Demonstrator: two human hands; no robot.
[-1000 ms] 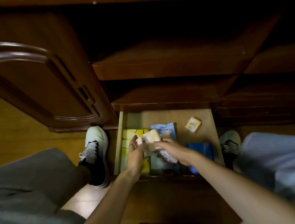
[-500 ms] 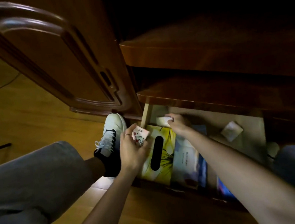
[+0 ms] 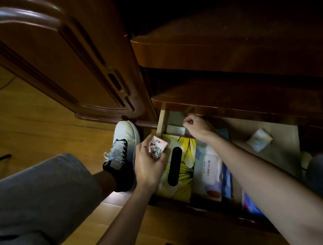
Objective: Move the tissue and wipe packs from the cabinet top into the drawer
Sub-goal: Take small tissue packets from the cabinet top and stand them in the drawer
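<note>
Head view: open drawer (image 3: 278, 135) below dark cabinet shelves. Left hand (image 3: 149, 164) curls around a small pink-white tissue pack (image 3: 158, 147), held over the drawer's left edge above a yellow tissue box (image 3: 184, 172). Right hand (image 3: 196, 127) reaches to the back-left corner, fingers pinched on a pale pack (image 3: 174, 130) lying there. White wipe pack (image 3: 210, 169) beside the box; small packet (image 3: 259, 140) further right. Sneaker (image 3: 122, 147) on floor.

Tissue box (image 3: 179, 167) lies in drawer (image 3: 282, 134), left of wipe pack (image 3: 210, 170).
</note>
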